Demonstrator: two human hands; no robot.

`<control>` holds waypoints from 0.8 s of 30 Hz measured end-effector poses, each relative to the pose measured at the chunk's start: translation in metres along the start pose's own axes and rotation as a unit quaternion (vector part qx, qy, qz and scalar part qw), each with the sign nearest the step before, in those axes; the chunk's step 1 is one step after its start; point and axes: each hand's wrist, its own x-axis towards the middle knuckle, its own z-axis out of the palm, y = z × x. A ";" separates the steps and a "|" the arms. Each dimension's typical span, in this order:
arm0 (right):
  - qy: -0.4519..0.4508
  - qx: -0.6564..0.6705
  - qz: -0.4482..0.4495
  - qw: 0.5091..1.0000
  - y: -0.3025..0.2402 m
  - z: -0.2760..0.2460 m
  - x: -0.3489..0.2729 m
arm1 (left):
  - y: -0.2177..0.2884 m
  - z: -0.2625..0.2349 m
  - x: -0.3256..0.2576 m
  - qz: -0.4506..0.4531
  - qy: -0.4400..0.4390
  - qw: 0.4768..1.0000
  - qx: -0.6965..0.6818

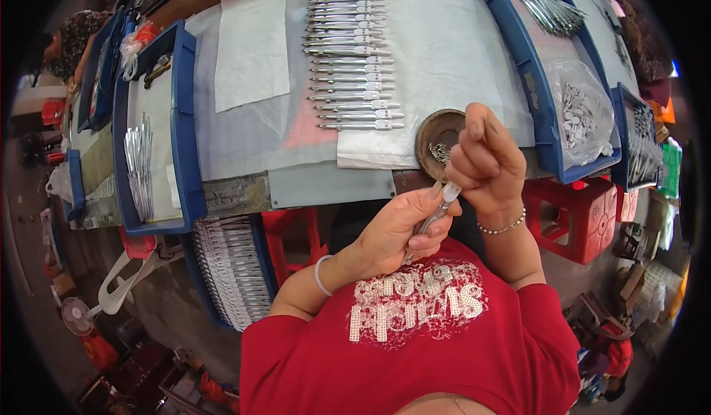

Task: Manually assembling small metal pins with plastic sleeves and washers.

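My left hand (415, 226) is closed around a slim silver metal tool (449, 195), its thumb along the pale head end; the shank slants down through the fingers toward my chest. Close above that end, my right hand (489, 159) is closed with curled fingers. What its fingertips may hold is hidden. Just behind the right hand stands a round brown bowl (424, 137) with small metal pieces (440, 153) in it. Similar silver tools (358, 89) lie side by side in a long row on the white-covered table (452, 52).
Blue trays flank the work surface: a left tray (185, 119) with thin metal rods, and a right tray (529, 96) with rods and a plastic bag (581, 108) of small pale parts. Below the table edge are a full blue crate (263, 267) and a red stool (585, 222).
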 end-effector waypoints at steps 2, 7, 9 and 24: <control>0.016 -0.014 0.007 1.000 0.001 0.006 -0.003 | -0.003 0.001 -0.001 0.000 0.001 1.000 0.011; 0.095 -0.064 0.069 0.991 0.006 0.017 -0.002 | -0.009 0.000 -0.001 0.003 0.008 1.000 0.003; 0.115 -0.068 0.060 0.989 0.010 0.013 0.001 | -0.009 -0.003 0.001 0.015 0.014 0.999 -0.030; 0.144 -0.048 0.049 0.987 0.008 0.011 0.010 | -0.009 -0.017 0.011 -0.010 -0.061 0.988 -0.145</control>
